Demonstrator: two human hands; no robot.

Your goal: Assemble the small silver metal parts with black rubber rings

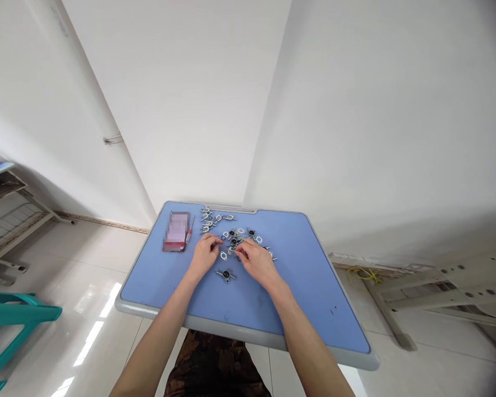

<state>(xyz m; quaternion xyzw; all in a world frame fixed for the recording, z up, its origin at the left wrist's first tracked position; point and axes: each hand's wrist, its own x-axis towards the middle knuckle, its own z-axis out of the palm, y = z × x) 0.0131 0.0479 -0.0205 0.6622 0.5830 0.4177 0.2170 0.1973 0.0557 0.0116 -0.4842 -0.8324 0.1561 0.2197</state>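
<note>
Metal parts (233, 241) lie in a loose pile on the blue desk (297, 275), with flat rings among them and one separate part (226, 274) nearer the person. The right hand (257, 260) reaches into the pile with thumb and fingertips pinched together, though whether they grip a piece I cannot tell; the left hand (205, 253) rests just beside the pile, fingers loosely curled, and whether it holds anything cannot be made out.
</note>
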